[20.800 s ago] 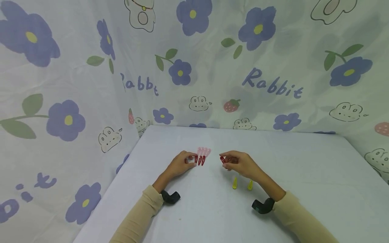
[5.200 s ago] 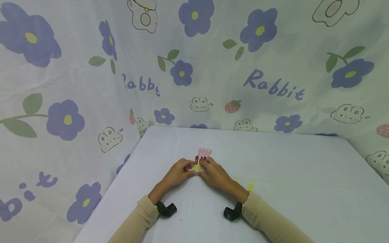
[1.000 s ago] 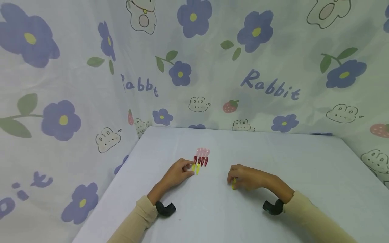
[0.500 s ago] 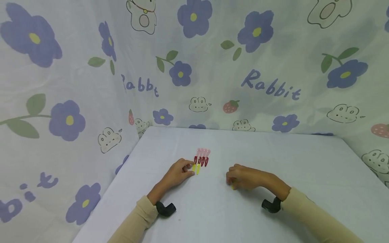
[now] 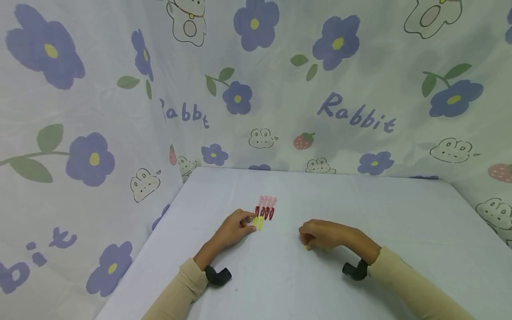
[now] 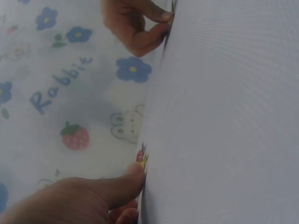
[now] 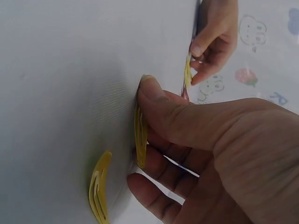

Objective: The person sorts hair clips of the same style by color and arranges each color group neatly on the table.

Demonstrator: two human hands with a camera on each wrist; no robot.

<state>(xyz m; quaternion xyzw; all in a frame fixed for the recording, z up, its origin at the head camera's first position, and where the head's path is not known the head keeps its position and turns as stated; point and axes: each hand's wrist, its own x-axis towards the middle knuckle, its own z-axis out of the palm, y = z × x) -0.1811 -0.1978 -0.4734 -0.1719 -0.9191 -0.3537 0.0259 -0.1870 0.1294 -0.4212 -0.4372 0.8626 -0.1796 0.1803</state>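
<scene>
Several pink hair clips [image 5: 267,201] lie in a row, with several red hair clips [image 5: 266,213] below them. Under the red row are two yellow hair clips; the right one [image 5: 261,223] lies free. My left hand [image 5: 234,227] holds the left yellow hair clip [image 5: 255,221] at its ends between thumb and fingers, on the table. Farther right, my right hand [image 5: 325,234] pinches another yellow hair clip [image 7: 140,135] between thumb and fingers, close to the tabletop. One more yellow hair clip [image 7: 98,189] lies beside it, mostly hidden under that hand in the head view.
All the clips are on a white-covered table [image 5: 280,275]. A curtain [image 5: 288,89] printed with flowers and rabbits hangs behind and at the left. A black wrist camera [image 5: 218,275] sits on the left forearm and another camera [image 5: 355,270] on the right.
Since the earliest frame, a red clip and two yellow clips have joined the rows. My right hand left the rows for the loose yellow clips and now pinches one; the left hand stays.
</scene>
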